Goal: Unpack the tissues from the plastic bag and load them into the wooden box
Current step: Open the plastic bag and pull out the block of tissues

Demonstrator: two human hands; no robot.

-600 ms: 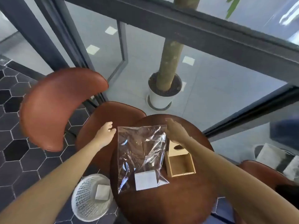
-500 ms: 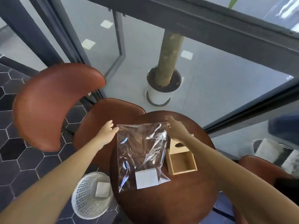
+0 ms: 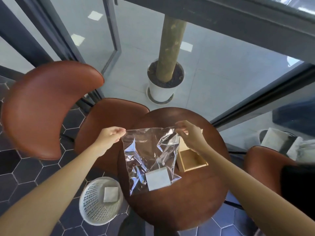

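A clear plastic bag (image 3: 150,155) lies on the round brown table (image 3: 173,210). A white pack of tissues (image 3: 157,179) sits inside it at its near end. My left hand (image 3: 110,136) pinches the bag's far left corner. My right hand (image 3: 190,133) pinches the far right corner. An open wooden box (image 3: 192,160) stands just right of the bag, partly hidden under my right wrist; its inside looks empty.
A white mesh basket (image 3: 97,201) with a white pack in it stands on the floor to the left of the table. Brown chairs (image 3: 51,106) stand to the left and right. A potted trunk (image 3: 165,82) is beyond the table.
Both hands have closed on the bag's far corners; before, the left hand was off the bag's edge and the right rested near its top. The bag's far edge is now pulled taut.
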